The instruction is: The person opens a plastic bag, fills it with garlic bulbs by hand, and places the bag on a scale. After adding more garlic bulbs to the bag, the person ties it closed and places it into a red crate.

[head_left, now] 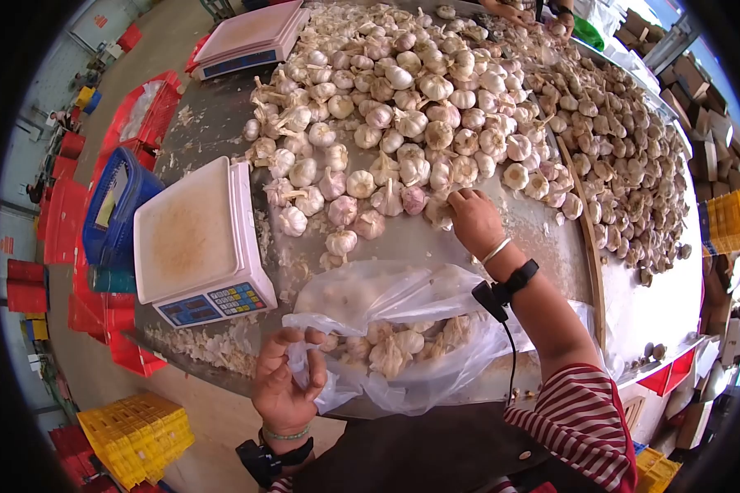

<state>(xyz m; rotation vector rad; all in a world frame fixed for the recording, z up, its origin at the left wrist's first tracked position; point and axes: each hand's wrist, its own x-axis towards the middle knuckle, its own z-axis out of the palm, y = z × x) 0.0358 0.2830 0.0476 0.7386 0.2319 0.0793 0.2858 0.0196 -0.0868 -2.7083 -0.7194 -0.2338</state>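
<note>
A large heap of garlic bulbs (411, 123) covers the metal table (214, 107). At the near edge of the heap, my right hand (475, 223) has its fingers closed on a garlic bulb (438, 211). Nearer to me lies a clear plastic bag (386, 292) with several garlic bulbs (390, 349) inside, its mouth partly spread. My left hand (288, 380) pinches the bag's left edge between curled fingers.
A white scale (191, 222) stands at the left beside a blue basket (115, 205); another scale (247, 37) is farther back. A wooden strip (582, 238) separates a second garlic pile (625, 156) at the right. Another person's hands (514, 11) show at the far edge.
</note>
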